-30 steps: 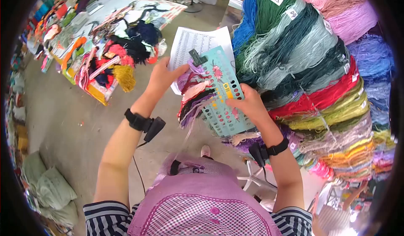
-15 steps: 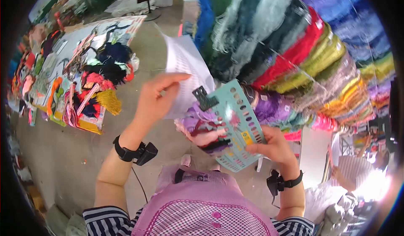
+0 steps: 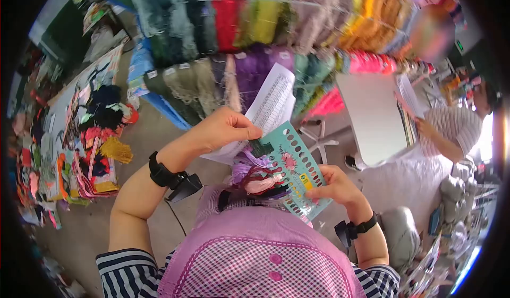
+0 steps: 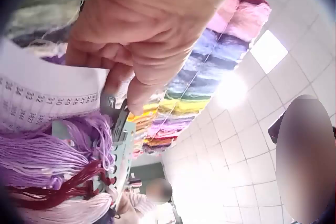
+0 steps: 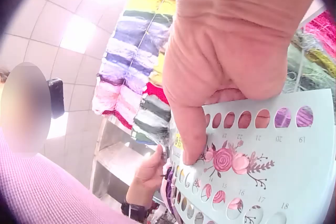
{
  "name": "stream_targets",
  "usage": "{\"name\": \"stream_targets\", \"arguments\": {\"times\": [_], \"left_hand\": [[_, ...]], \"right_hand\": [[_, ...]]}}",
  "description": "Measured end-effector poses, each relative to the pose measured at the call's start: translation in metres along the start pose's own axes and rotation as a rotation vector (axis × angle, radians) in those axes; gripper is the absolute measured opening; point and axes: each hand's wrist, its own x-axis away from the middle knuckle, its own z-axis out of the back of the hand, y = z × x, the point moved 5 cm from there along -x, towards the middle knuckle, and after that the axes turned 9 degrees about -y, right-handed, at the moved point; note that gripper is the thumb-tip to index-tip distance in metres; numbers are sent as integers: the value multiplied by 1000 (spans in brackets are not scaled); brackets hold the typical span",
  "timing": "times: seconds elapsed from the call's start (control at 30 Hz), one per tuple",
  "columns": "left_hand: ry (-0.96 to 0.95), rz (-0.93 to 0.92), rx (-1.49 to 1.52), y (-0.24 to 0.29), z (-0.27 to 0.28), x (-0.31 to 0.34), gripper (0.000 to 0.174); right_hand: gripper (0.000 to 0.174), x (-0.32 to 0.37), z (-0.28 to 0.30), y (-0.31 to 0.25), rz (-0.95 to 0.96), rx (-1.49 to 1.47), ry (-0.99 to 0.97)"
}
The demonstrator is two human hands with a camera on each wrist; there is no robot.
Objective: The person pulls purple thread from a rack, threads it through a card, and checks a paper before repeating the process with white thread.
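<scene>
Grips a teal card [image 3: 297,165] at its lower edge with the right hand [image 3: 334,186], thumb pressed on the printed face, fingers curled behind. Confirmed in the right wrist view: thumb of the right hand [image 5: 236,40] flat on the card [image 5: 283,166], beside the printed rose and under a row of holes.

Pinches with the left hand [image 3: 223,130] the card's top corner at the black clip [image 3: 261,148], together with a printed sheet [image 3: 271,104] standing up behind it. Seen from the left wrist: fingertips of the left hand [image 4: 152,29] closed on the sheet [image 4: 42,98] just above the clip [image 4: 113,106].

Carries the card in front of the chest, tilted, between both hands. Found purple, dark red and pink threads [image 3: 255,178] looped through the holes on the card's left side, hanging just above the pink apron [image 3: 255,261].

Against half a second ago:
- Closed the left hand down from a looser, spread posture onto sheet and clip.
- Kept the right hand's hold as it was.
- Turned further right, putting the yarn wall [image 3: 239,11] across the top instead of the upper right.
- Brought a white table [image 3: 372,112] and a second person [image 3: 451,128] in a striped shirt into plain view at right.
- Left the floor pile [image 3: 101,122] of yarn at left.
</scene>
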Motion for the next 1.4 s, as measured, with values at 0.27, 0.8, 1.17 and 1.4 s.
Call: {"name": "stream_targets", "arguments": {"times": [0.27,0.8,1.17,1.4], "left_hand": [[-53,97,-43,-28,-107,-78,31],[-203,-289,52,55,-109,-308,35],[-30,-161,-209,-24,-79,-418,33],[-107,-510,-528,15,-88,-436,65]], "right_hand": [[51,92,45,78,79,-131,126],[68,290,120,-67,984,-145,839],[47,162,207,-44,921,-321,1127],[40,118,252,59,647,-458,1169]]}}
